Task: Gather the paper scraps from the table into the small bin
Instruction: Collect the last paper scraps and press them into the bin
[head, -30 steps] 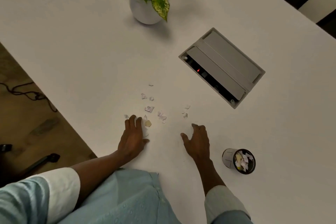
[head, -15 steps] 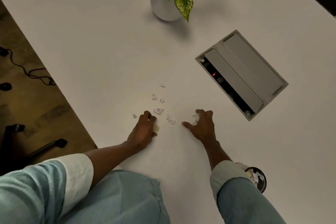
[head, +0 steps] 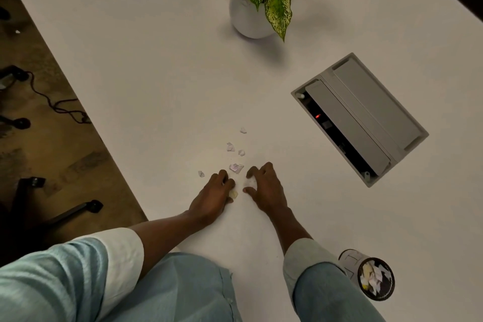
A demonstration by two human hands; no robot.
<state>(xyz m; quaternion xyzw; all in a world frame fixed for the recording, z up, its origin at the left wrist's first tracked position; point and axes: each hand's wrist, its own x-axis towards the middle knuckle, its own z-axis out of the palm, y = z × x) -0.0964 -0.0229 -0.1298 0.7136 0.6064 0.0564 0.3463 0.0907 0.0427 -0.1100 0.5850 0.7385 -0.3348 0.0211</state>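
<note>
Right hand [head: 264, 188] slid leftward — now beside left hand [head: 213, 197]

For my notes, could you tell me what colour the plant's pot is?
The pot is plain white, shown in the head view.

Potted plant [head: 251, 8], recessed socket box [head: 366, 115], floor cable [head: 60, 104]
</note>
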